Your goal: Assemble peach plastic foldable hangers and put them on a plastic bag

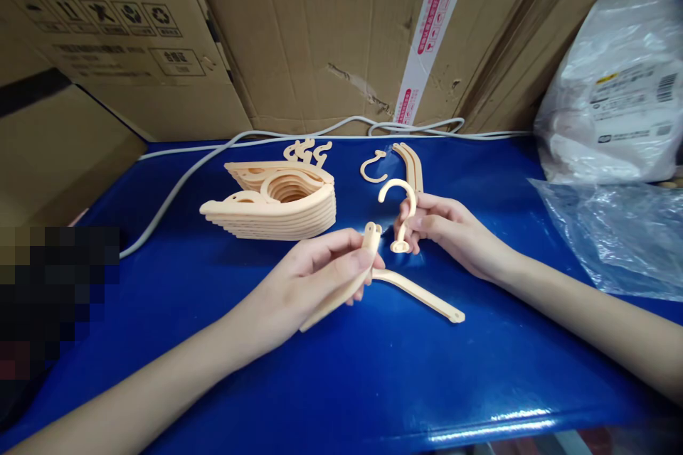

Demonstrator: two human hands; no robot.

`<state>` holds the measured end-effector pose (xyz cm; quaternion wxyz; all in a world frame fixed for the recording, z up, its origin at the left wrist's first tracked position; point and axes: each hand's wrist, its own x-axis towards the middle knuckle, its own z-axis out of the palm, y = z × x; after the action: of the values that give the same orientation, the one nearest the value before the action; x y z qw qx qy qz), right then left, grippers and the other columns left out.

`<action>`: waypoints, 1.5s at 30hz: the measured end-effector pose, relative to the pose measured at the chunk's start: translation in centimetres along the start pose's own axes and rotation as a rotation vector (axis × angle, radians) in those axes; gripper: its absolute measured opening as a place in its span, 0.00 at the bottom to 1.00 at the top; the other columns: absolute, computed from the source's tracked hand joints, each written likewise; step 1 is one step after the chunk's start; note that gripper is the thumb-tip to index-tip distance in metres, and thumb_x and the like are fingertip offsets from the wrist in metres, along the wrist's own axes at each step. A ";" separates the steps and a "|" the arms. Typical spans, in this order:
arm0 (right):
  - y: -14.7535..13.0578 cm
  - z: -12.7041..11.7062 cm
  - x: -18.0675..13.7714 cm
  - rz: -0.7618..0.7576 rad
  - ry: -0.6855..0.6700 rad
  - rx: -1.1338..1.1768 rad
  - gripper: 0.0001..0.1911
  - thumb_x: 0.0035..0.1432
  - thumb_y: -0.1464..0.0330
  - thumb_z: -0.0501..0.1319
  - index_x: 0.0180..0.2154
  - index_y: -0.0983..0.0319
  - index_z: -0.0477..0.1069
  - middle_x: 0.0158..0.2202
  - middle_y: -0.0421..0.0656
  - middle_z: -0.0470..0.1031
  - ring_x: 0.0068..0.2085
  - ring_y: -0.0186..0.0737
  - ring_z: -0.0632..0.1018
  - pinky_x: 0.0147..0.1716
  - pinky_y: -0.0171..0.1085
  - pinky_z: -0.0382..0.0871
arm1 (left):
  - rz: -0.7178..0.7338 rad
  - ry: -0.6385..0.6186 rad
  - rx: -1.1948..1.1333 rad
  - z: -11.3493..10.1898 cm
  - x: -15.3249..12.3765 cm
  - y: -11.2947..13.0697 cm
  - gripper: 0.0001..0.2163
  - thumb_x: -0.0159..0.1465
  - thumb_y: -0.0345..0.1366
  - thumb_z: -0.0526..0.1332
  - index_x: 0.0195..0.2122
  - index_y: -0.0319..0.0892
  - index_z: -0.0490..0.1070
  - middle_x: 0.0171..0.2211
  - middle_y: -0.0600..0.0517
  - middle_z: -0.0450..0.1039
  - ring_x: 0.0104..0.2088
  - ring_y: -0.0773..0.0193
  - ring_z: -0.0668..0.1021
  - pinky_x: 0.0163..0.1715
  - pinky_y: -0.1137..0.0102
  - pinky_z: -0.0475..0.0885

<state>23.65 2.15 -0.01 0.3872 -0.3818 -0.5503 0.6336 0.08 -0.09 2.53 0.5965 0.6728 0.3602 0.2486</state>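
My left hand (325, 266) is closed around a cream plastic hanger arm (372, 234), whose slotted end points up past my thumb. In my right hand (437, 224), thumb and fingers pinch a cream hanger hook (398, 185), held upright with its round foot at the bottom. A small gap separates the hook's foot from the arm's end. Below both hands a second hanger arm (421, 293) slants to the right; its left end is hidden behind my left fingers. Behind my right hand lie more hanger arms (410, 163), partly covered, with a loose hook (373, 167) beside them.
A stack of folded hangers (277, 217) stands left of centre on the blue table (341, 384), with several small hooks (309, 151) behind it. A white cable (186, 188) runs along the back. Cardboard boxes (320, 35) rise behind, and a plastic-wrapped package (613, 85) sits at right.
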 end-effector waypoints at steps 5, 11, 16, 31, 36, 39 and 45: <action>0.1 -0.2 0.0 0.004 -0.009 0.023 0.04 0.59 0.69 0.63 0.36 0.61 0.68 0.28 0.38 0.78 0.27 0.31 0.76 0.29 0.32 0.70 | 0.270 0.115 0.659 0.8 -0.5 -0.5 0.12 0.70 0.36 0.50 0.30 0.42 0.64 0.24 0.59 0.61 0.21 0.71 0.64 0.21 0.73 0.58; 0.0 -0.2 0.1 0.001 0.010 0.036 0.05 0.56 0.70 0.65 0.35 0.62 0.70 0.29 0.38 0.77 0.27 0.29 0.75 0.28 0.31 0.70 | 0.410 0.266 1.232 1.1 -0.5 -1.5 0.02 0.65 0.34 0.56 0.36 0.42 0.66 0.26 0.57 0.70 0.23 0.65 0.74 0.19 0.70 0.54; 0.0 -0.1 0.2 0.008 0.012 0.041 0.06 0.55 0.70 0.66 0.35 0.62 0.69 0.29 0.38 0.77 0.26 0.29 0.75 0.27 0.30 0.71 | 0.310 0.193 1.270 0.8 -0.2 -1.7 0.07 0.63 0.36 0.61 0.30 0.43 0.63 0.24 0.58 0.69 0.22 0.62 0.75 0.19 0.70 0.52; -0.4 0.4 0.0 0.035 0.087 0.089 0.18 0.53 0.72 0.65 0.44 0.61 0.62 0.28 0.37 0.78 0.25 0.30 0.76 0.26 0.30 0.70 | 0.384 0.106 1.022 0.8 -0.3 -1.9 0.08 0.70 0.33 0.49 0.42 0.42 0.67 0.34 0.55 0.72 0.33 0.62 0.76 0.27 0.69 0.66; -0.4 0.7 -0.3 0.063 0.087 0.120 0.18 0.55 0.72 0.65 0.45 0.60 0.61 0.29 0.37 0.78 0.26 0.30 0.76 0.26 0.31 0.70 | 0.471 0.150 1.054 0.8 -0.3 -1.9 0.07 0.72 0.34 0.50 0.46 0.41 0.66 0.39 0.54 0.74 0.36 0.61 0.75 0.30 0.67 0.68; -0.4 0.7 -0.4 0.068 0.075 0.126 0.19 0.56 0.72 0.65 0.47 0.60 0.61 0.29 0.37 0.77 0.26 0.30 0.75 0.26 0.31 0.70 | 0.479 0.145 1.075 0.8 -0.2 -1.9 0.06 0.72 0.34 0.50 0.46 0.41 0.64 0.38 0.53 0.73 0.37 0.60 0.74 0.31 0.67 0.68; -0.3 0.6 -0.4 0.075 0.046 0.131 0.20 0.56 0.71 0.66 0.47 0.59 0.60 0.29 0.36 0.77 0.27 0.31 0.76 0.27 0.31 0.70 | 0.520 0.138 1.074 0.8 0.1 -2.0 0.07 0.73 0.36 0.49 0.47 0.42 0.64 0.37 0.53 0.71 0.37 0.60 0.73 0.32 0.67 0.68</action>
<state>23.27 1.55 0.36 0.4001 -0.3905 -0.4840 0.6732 0.34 -0.48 0.39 0.0680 0.9285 0.2967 0.2128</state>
